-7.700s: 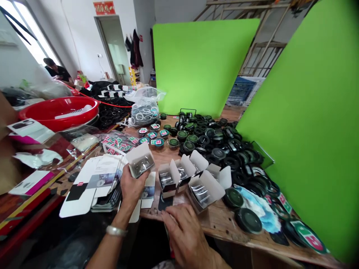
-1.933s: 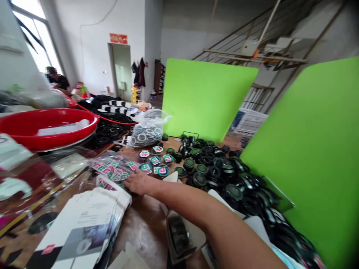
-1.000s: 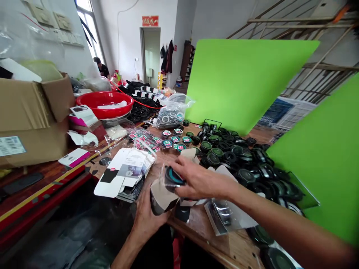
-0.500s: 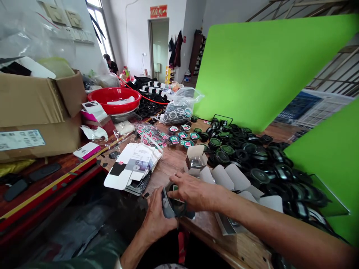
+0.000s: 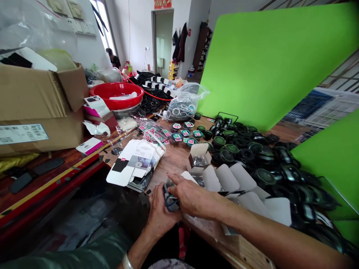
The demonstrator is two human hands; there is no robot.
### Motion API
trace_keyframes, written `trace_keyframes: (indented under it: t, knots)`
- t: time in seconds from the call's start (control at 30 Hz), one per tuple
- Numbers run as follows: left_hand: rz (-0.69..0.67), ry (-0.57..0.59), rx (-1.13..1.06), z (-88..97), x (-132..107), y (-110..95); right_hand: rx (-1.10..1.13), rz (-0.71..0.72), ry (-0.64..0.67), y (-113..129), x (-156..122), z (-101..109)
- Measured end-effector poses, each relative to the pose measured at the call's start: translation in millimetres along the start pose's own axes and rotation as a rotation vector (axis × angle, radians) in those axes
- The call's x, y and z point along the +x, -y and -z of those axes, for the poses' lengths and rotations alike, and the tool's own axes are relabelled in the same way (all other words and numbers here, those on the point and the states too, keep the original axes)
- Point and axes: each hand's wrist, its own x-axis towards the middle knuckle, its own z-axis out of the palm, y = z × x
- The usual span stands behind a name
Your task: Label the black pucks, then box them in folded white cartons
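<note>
Head view: at the table's near edge, the left hand (image 5: 162, 211), a metal bangle (image 5: 126, 262) on its wrist, curls under a dark round object (image 5: 169, 198) and grips it, while the right hand (image 5: 195, 196) presses over it with bent fingers, hiding most of it. Just right of the hands, opened white cartons (image 5: 224, 179) lie on the wooden table (image 5: 175, 158), with a small open box (image 5: 199, 155) beyond them. A stack of flat printed cartons (image 5: 136, 164) sits left of the hands. Farther right, black round pieces with green tops (image 5: 266, 176) crowd the table. Beyond, a clear bag of rings (image 5: 182, 106) lies near a red basin (image 5: 117, 95), and a person (image 5: 112, 58) sits far off.
</note>
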Motion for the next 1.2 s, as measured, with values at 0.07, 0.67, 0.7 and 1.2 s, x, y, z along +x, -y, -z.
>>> trace_keyframes:
  t: [0.07, 0.67, 0.7, 1.2]
  knots:
    - [0.014, 0.02, 0.049, -0.1, -3, 0, -0.092, -0.01, -0.034, 3, 1, -4]
    - [-0.037, 0.075, 0.13, 5.0, -4, 1, -0.51, 0.193, -0.402, -20, 10, -21]
    - [-0.042, 0.081, 0.127, 5.8, -4, 2, -0.509, 0.198, -0.411, -21, 9, -20]
    - [-0.083, 0.084, 0.024, 6.5, -4, 12, -0.282, 0.309, -0.146, -2, 6, -12]
